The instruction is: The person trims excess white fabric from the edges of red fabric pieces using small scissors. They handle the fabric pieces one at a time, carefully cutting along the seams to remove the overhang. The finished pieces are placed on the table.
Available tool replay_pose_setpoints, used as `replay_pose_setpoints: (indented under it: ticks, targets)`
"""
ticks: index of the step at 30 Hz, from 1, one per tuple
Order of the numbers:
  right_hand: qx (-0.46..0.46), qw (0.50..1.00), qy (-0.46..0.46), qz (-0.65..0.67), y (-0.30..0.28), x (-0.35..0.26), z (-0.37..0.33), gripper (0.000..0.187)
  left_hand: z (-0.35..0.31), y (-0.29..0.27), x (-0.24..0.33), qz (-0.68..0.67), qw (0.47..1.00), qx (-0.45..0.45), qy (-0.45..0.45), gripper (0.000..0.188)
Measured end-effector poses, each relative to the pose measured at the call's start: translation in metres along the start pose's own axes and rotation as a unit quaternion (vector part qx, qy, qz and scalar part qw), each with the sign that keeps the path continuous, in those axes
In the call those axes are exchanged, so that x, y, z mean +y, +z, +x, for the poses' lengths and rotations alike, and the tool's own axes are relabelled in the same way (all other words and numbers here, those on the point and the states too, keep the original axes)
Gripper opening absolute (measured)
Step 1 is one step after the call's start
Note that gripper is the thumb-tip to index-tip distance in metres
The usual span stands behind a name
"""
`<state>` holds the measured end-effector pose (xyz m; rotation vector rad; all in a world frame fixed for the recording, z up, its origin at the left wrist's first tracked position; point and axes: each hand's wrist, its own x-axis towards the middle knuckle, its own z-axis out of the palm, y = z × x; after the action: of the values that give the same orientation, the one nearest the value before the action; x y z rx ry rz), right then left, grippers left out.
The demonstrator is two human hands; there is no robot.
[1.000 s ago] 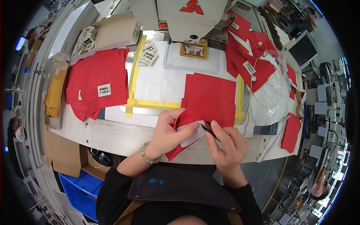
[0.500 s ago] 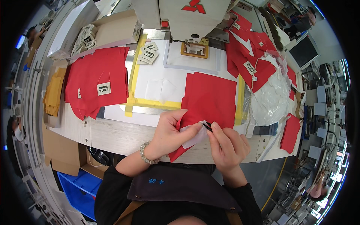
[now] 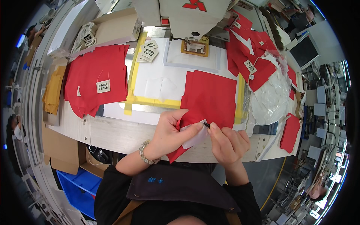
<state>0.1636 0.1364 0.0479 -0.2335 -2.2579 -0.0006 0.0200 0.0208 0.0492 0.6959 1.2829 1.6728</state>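
Left hand (image 3: 173,131): pinching a red fabric panel (image 3: 210,95) together with a white piece (image 3: 195,140). Right hand (image 3: 230,145), at 4 o'clock from the left: gripping a small black tool (image 3: 206,125) by the white edge. Panel: spreading toward 1 o'clock from both hands, over the counter (image 3: 122,135). Change: right fingers are closing in, less tool is showing; edge work is probably progressing.

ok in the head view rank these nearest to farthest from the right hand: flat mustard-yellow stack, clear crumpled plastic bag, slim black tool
1. Slim black tool: in the right hand
2. Clear crumpled plastic bag: right of that hand
3. Flat mustard-yellow stack: far left
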Motion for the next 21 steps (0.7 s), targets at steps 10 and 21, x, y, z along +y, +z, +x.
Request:
replay_pose_setpoints:
  ticks: [10,21]
  targets:
    - [-0.031,0.996,0.057,0.057,-0.0062,-0.0021,0.0065,0.035,-0.0019,-0.001,0.0018,0.029,0.999,0.016,0.022,0.012]
    - [-0.046,0.995,0.063,0.068,-0.0086,-0.0041,0.0087,0.036,-0.0014,-0.0004,-0.0024,0.075,0.996,0.031,0.032,0.009]
